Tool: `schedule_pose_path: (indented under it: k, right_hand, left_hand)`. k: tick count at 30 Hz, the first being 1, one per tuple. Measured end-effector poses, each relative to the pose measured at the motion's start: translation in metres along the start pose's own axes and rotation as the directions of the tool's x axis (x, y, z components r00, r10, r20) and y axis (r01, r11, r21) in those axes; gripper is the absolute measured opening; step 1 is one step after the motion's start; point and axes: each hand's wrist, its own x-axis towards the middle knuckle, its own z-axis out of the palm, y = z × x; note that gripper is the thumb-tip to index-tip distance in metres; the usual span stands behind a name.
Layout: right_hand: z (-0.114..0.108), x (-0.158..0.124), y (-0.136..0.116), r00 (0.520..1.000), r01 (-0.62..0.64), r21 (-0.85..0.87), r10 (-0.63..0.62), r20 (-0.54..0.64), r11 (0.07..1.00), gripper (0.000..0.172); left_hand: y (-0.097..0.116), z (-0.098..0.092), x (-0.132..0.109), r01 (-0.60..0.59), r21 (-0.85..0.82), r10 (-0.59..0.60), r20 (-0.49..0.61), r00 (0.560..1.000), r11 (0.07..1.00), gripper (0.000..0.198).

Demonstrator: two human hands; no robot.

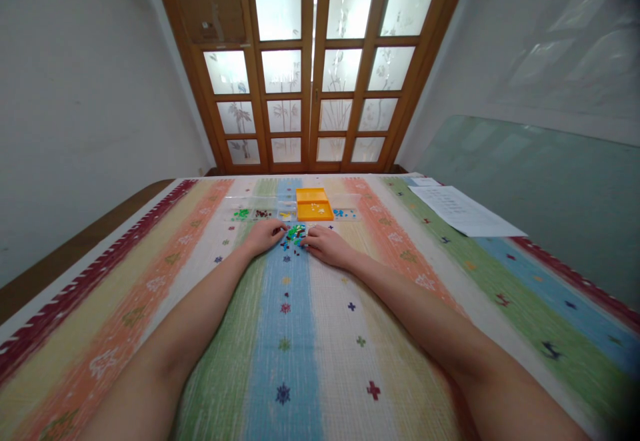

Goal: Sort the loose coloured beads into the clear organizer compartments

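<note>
Between my hands lies a pile of small green, blue, white and dark pieces [296,233] on the striped cloth. My left hand [267,235] is at the pile's left edge, thumb and fingertips brought together; anything between them is too small to make out. On the right edge, my right hand [325,243] rests with bent fingers touching the pieces; whether it grips one is unclear. Just behind stands an open orange box [315,211] with a few pale pieces inside. Clear trays beside it hold green pieces [241,213], dark red pieces [263,214], yellow pieces [285,215] and blue pieces [344,213].
The table is covered by a striped, patterned cloth [295,334]. Printed white sheets [460,209] lie at the back right. Behind the table are wooden doors [313,41] with glass panes, and a greenish glass sheet [540,187] leans along the right wall.
</note>
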Motion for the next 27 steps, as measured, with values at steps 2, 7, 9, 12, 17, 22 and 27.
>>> schedule_pose_path:
  k: [2,7,9,12,17,22,27]
  right_hand:
    - [0.0,0.0,0.0,1.0,0.001,0.012,-0.001,0.001,1.0,0.016]
    - [0.001,0.0,0.0,1.0,-0.007,0.049,0.008,-0.019,0.999,0.013]
    - [0.003,-0.001,0.002,0.999,-0.02,0.067,0.022,-0.027,0.998,0.012]
    - [0.008,-0.001,0.006,0.996,-0.052,0.128,0.06,-0.059,0.99,0.009]
    - [0.01,-0.004,0.025,0.949,-0.205,0.229,0.251,-0.19,0.952,0.01]
    - [0.003,-0.014,0.06,0.826,-0.398,0.252,0.464,-0.32,0.882,0.013]
    - [-0.003,-0.028,0.095,0.64,-0.571,0.32,0.654,-0.404,0.756,0.021]
  left_hand:
    - [-0.001,0.001,0.0,-0.011,-0.004,0.011,0.009,1.0,1.0,0.022]
    - [0.0,0.001,0.0,-0.037,-0.002,0.037,0.02,0.999,0.999,0.021]
    - [0.002,0.0,0.0,-0.041,0.003,0.041,0.028,0.999,0.999,0.02]
    - [0.004,-0.001,0.001,-0.046,0.002,0.046,0.044,0.998,0.999,0.02]
    - [0.006,-0.002,0.0,-0.055,-0.017,0.056,0.062,0.997,0.998,0.018]
    - [0.009,-0.004,-0.001,-0.055,-0.037,0.058,0.073,0.996,0.998,0.022]
    - [0.013,-0.005,-0.001,-0.077,-0.059,0.082,0.096,0.992,0.995,0.02]
